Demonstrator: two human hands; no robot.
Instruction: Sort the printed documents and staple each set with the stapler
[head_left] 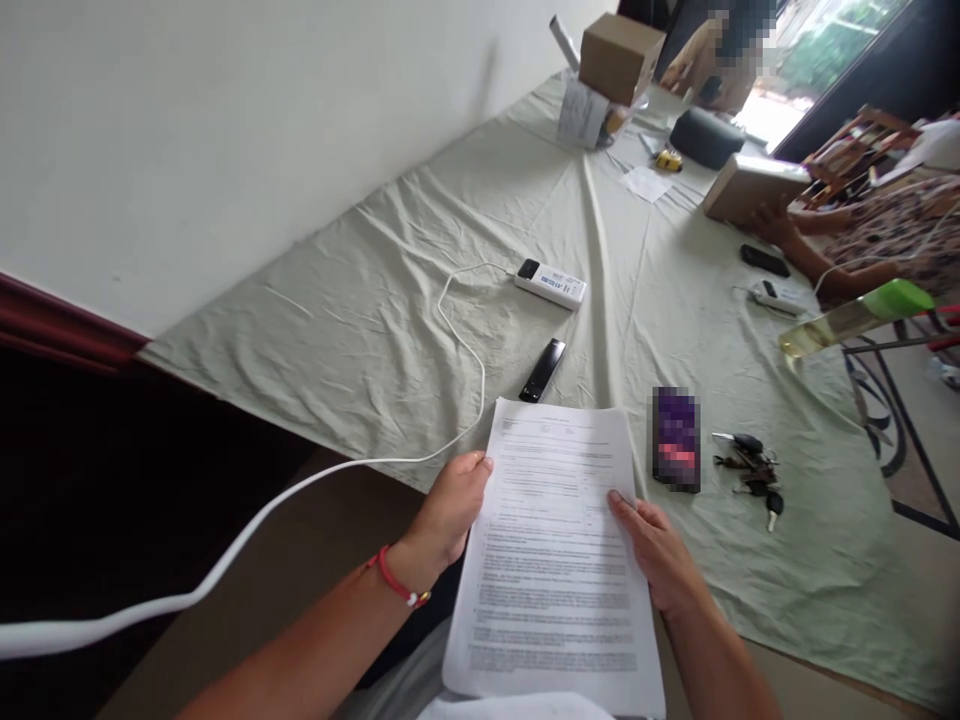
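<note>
A stack of printed paper sheets [555,560] is held over the near table edge, tilted toward me, its top page full of text. My left hand [454,505] grips the left edge, thumb on the front, with a red bracelet on the wrist. On the right edge my right hand [656,550] pinches the sheets, thumb on top and fingers behind. Just beyond the paper's top edge lies a black, glossy, narrow object [543,370]. A phone [676,440] with a blurred screen lies right of the paper, beside a bunch of keys [754,470].
A white power bank [551,284] trails a white cable [337,468] toward my left. The table wears a pale green cloth [390,270]. A green-capped bottle [855,320] lies at right. Another person's hands hold a box [754,190]; a cardboard box [619,58] stands far back.
</note>
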